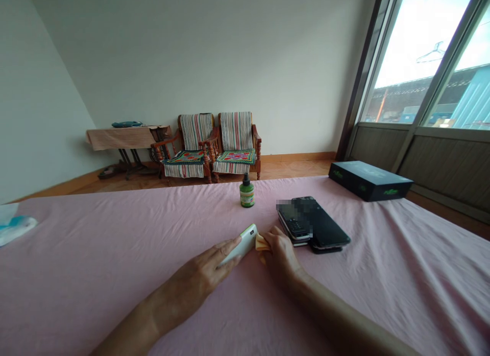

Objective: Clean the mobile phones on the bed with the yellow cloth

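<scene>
My left hand (pixel 209 266) is closed around a white phone (pixel 242 246), tilted on its long edge with its back and camera corner showing. A small folded yellow cloth (pixel 262 242) is pinched in my right hand (pixel 281 254), right beside the phone's edge; whether cloth and phone touch is hard to tell. Just beyond my right hand lie stacked phones: a keypad phone (pixel 296 228) on top at the left and a large black phone (pixel 325 226) at the right. A green bottle with a black pump top (pixel 247 193) stands upright past the white phone.
Pink cloth (pixel 126 274) covers the surface in front of me. A black box (pixel 369 180) sits at its far right corner, and a white and blue packet (pixel 17 224) at the left edge. Two wooden chairs (pixel 237 136) and a cloth-covered table (pixel 122 138) stand by the wall.
</scene>
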### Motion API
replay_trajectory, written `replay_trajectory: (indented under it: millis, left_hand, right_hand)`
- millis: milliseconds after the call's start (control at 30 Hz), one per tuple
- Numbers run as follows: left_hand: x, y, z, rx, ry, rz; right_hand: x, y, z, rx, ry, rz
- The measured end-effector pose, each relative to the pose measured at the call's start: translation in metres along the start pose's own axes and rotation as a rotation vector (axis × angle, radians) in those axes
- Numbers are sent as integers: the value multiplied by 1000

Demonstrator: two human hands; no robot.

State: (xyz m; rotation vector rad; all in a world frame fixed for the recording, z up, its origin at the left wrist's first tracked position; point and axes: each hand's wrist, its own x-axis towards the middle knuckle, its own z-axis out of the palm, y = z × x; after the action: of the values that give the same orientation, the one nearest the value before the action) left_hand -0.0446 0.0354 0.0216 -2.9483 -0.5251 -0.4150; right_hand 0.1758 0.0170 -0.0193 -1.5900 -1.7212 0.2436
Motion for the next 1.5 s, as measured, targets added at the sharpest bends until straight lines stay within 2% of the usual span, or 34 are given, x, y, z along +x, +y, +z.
replay_trajectory:
  millis: [167,300,600,767,967,1100,1333,1500]
  left_hand:
    - [-7,-12,11,89,6,46]
    - [-10,-12,15,111,13,47]
    - [-2,10,19,88,161,-34]
    - [0,20,20,62,220,-30]
    - [5,35,21,-111,382,-114]
    - [6,42,24,-232,343,-125]
    - [3,39,26,-237,390,-174]
    - [2,35,26,-283,392,-190]
  right_hand:
    - [0,-2,-1,3,0,7]
    - [0,-2,0,15,9,3]
    - [0,0,1,94,74,-51]
    - [1,-3,-1,153,126,-82]
    - [3,0,1,211,164,-120]
    - [4,0,2,230,148,-162]
    - [-13,-15,3,240,58,-298]
    - [-18,-19,7,204,64,-340]
